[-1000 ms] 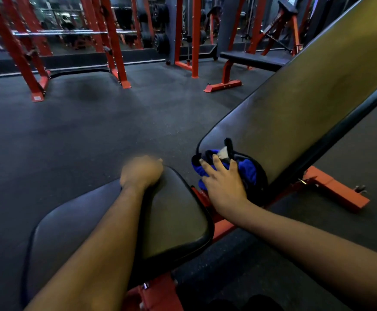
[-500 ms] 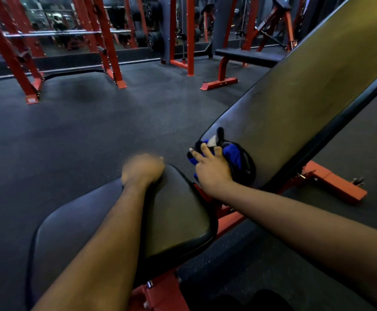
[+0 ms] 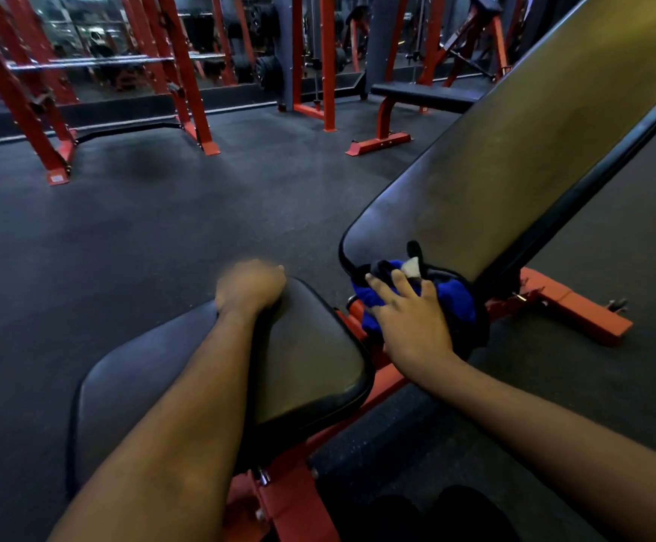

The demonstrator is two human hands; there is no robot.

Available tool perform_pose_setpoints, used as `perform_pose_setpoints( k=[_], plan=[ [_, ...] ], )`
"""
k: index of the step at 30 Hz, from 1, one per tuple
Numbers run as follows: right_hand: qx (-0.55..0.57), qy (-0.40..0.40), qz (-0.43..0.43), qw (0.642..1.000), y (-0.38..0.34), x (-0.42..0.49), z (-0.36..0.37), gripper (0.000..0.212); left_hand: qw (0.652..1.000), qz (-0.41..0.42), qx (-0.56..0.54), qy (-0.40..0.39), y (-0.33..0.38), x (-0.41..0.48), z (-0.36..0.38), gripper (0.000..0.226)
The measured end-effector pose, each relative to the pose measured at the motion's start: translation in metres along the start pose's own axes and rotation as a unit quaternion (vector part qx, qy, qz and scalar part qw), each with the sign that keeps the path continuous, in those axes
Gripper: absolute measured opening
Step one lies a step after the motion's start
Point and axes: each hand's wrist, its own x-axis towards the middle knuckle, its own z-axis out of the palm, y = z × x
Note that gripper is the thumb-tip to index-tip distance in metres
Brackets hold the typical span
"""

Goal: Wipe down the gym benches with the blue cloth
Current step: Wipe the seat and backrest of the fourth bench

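There's the blue cloth (image 3: 455,305), low on the tilted backrest (image 3: 514,170)!
Head view: right grip (image 3: 408,320), fingers spread flat, presses it against the pad's bottom end; left grip (image 3: 250,283) sits blurred at the seat pad's (image 3: 307,357) far edge, can't tell its curl.

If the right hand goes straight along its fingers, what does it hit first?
The right hand rests on the blue cloth; straight on it likely meets the lower end of the back pad, though depth is unclear.
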Motion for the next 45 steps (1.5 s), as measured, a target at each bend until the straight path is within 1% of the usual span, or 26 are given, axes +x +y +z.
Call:
perform_pose_setpoints(
  k=[3,5,9,15,18,21,24,26,29,32,34,36,39,43,45],
  plan=[
    [0.0,0.006,0.015,1.0,0.004,-0.017,0.006,0.044,1.0,0.002,0.0,0.002,-0.001,0.0,-0.001,0.052],
    [-0.005,0.008,0.015,1.0,0.003,-0.01,0.006,0.042,1.0,0.006,-0.001,0.002,-0.001,0.002,0.001,0.052],
    [-0.041,0.013,-0.012,0.999,-0.005,0.019,0.006,0.036,1.0,0.007,-0.002,0.005,-0.003,0.005,0.005,0.052],
    [-0.022,0.043,-0.041,0.998,-0.019,0.084,-0.004,0.036,1.0,0.005,-0.004,-0.009,-0.004,0.014,0.009,0.052],
    [-0.021,0.049,-0.037,0.998,-0.024,0.101,-0.006,0.035,1.0,-0.004,0.001,-0.012,-0.004,0.016,0.01,0.053],
    [-0.023,0.079,-0.022,0.996,-0.021,0.078,0.007,0.036,1.0,-0.004,-0.01,-0.022,-0.006,0.016,0.009,0.053],
    [0.02,0.089,0.009,0.996,-0.017,0.04,0.018,0.041,1.0,0.002,-0.003,-0.014,-0.005,0.01,0.005,0.054],
    [0.036,0.109,0.032,0.993,-0.011,0.018,0.023,0.044,1.0,0.007,-0.001,-0.012,-0.003,0.007,0.003,0.054],
    [0.04,0.153,0.066,0.985,0.001,-0.012,0.034,0.058,1.0,0.01,0.0,-0.012,-0.003,0.005,0.0,0.054],
    [0.02,0.172,0.08,0.982,0.009,-0.028,0.043,0.074,1.0,0.008,0.003,-0.001,-0.001,0.004,0.0,0.053],
    [0.005,0.168,0.096,0.981,0.008,-0.025,0.039,0.076,1.0,0.009,0.006,0.007,-0.001,0.003,0.001,0.052],
    [-0.012,0.141,0.101,0.985,0.002,-0.013,0.032,0.074,1.0,0.007,0.009,0.009,-0.001,0.005,0.003,0.054],
    [-0.019,0.097,0.086,0.991,-0.003,0.019,0.023,0.062,1.0,0.002,0.01,0.005,-0.002,0.008,0.005,0.054],
    [0.003,0.091,0.078,0.993,0.001,0.068,0.006,0.059,1.0,0.004,0.001,-0.006,-0.004,0.01,0.004,0.053],
    [0.01,0.094,0.09,0.991,0.016,0.091,-0.006,0.057,1.0,0.005,0.003,-0.006,-0.004,0.012,0.003,0.054]
  ],
)
